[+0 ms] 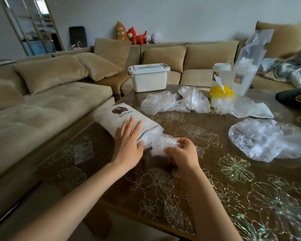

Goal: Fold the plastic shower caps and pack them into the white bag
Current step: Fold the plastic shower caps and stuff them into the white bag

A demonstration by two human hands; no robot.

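A: Entry 1. Position of the white bag (125, 119)?

B: Left of frame centre, lying flat on the table (233, 188) near its left edge, printed side up (a brown bear and the word POPULAR, upside down to the camera). Its open mouth points toward the lower right, and clear plastic shows inside the mouth.

A: Left hand (127, 145)?

B: Fingers straight and slightly spread, palm flat on the bag's near end, just beside the mouth. It holds nothing.

A: Right hand (182, 153)?

B: Fingers curled, pinching a bunched shower cap (163, 144) right at the bag's mouth. The cap touches the plastic in the mouth; how far in it sits, cannot tell.

A: Other caps?

B: Crumpled loose caps (174, 103) at upper centre, well apart from the bag. One spread cap (261, 140) at right of centre. More clear plastic (247, 108) lies against a yellow tissue pack (221, 95).

A: Other items?

B: White lidded box (149, 77) at the table's far edge, top centre. A tall clear packet (248, 66) stands upright at upper right. A tan sofa (59, 94) fills the left and top of the frame.
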